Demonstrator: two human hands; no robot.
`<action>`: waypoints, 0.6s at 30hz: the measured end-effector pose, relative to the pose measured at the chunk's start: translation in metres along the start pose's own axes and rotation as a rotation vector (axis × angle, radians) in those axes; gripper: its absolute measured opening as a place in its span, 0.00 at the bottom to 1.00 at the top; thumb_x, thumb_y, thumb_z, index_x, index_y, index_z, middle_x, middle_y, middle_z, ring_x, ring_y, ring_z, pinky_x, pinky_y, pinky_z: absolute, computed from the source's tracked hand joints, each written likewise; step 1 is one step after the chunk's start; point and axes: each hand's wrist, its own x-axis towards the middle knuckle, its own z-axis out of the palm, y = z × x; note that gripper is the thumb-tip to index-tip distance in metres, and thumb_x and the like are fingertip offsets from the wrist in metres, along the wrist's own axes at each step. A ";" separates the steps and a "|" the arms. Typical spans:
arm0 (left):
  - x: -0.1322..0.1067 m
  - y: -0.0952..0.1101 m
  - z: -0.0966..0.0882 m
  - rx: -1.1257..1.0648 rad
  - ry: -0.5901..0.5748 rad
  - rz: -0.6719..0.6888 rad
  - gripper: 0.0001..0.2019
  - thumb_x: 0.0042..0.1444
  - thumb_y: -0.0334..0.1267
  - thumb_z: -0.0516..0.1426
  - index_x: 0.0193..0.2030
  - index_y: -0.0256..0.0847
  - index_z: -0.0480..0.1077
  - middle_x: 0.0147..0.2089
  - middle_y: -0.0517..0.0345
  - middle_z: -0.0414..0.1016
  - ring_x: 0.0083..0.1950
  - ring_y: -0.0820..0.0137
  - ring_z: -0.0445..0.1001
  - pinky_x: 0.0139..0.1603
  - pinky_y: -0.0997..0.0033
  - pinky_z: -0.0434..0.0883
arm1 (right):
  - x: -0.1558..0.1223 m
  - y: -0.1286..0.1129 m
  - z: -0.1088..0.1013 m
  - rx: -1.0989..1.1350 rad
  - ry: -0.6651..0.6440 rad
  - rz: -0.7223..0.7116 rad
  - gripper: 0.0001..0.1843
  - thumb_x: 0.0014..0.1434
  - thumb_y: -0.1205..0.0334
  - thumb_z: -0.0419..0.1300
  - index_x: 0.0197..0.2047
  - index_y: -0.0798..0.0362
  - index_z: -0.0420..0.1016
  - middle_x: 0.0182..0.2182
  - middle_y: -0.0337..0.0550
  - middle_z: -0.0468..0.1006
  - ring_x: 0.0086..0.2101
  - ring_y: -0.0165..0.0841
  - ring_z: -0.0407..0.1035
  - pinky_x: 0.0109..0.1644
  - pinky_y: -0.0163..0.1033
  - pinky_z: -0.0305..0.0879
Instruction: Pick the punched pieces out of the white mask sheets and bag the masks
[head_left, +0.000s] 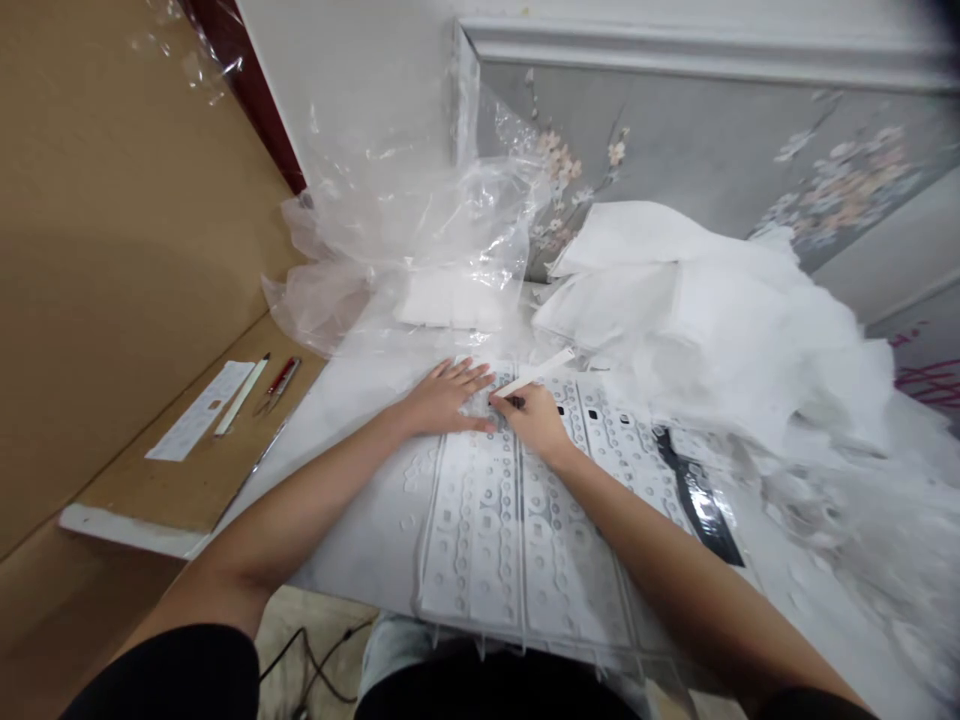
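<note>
Several white die-cut sheets [487, 540] with rows of small round and square cutouts lie side by side on the table in front of me. My left hand [446, 397] rests flat on the far end of one sheet, fingers spread. My right hand [534, 418] is closed around a thin white-handled tool [541, 370], its tip pressed to the sheet right beside my left fingertips.
Crumpled clear plastic bags [420, 240] lie beyond the sheets, with a pile of white foam wrap [720, 310] to the right. A black strip [701, 500] lies on the right sheets. On the brown board at left lie a paper slip [199, 410], a white stick [241, 395] and a red tool [281, 380].
</note>
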 end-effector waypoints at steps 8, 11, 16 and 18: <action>-0.003 -0.001 0.004 0.037 0.062 -0.010 0.53 0.57 0.76 0.50 0.80 0.42 0.48 0.80 0.53 0.44 0.81 0.56 0.41 0.79 0.52 0.34 | -0.019 -0.019 0.003 -0.601 -0.063 -0.317 0.13 0.63 0.66 0.62 0.50 0.57 0.82 0.43 0.56 0.85 0.60 0.47 0.67 0.66 0.51 0.54; -0.003 -0.001 0.005 0.049 0.054 -0.006 0.53 0.57 0.76 0.50 0.80 0.44 0.47 0.80 0.53 0.44 0.81 0.55 0.41 0.79 0.51 0.34 | -0.015 -0.017 0.002 -0.624 -0.032 -0.275 0.13 0.64 0.67 0.60 0.49 0.58 0.82 0.40 0.54 0.85 0.58 0.48 0.68 0.65 0.53 0.53; -0.002 -0.007 0.000 0.028 0.041 0.004 0.54 0.55 0.77 0.51 0.80 0.44 0.48 0.80 0.53 0.44 0.81 0.55 0.42 0.79 0.51 0.36 | 0.002 0.003 -0.022 -0.494 0.232 -0.152 0.17 0.70 0.66 0.52 0.48 0.55 0.83 0.45 0.54 0.85 0.59 0.48 0.67 0.65 0.56 0.55; -0.003 -0.015 -0.004 -0.001 0.037 0.005 0.54 0.55 0.77 0.52 0.79 0.44 0.50 0.80 0.53 0.46 0.80 0.57 0.45 0.79 0.54 0.38 | 0.008 0.008 -0.030 -0.347 0.370 -0.106 0.17 0.71 0.62 0.53 0.48 0.54 0.84 0.53 0.53 0.82 0.64 0.49 0.63 0.68 0.57 0.54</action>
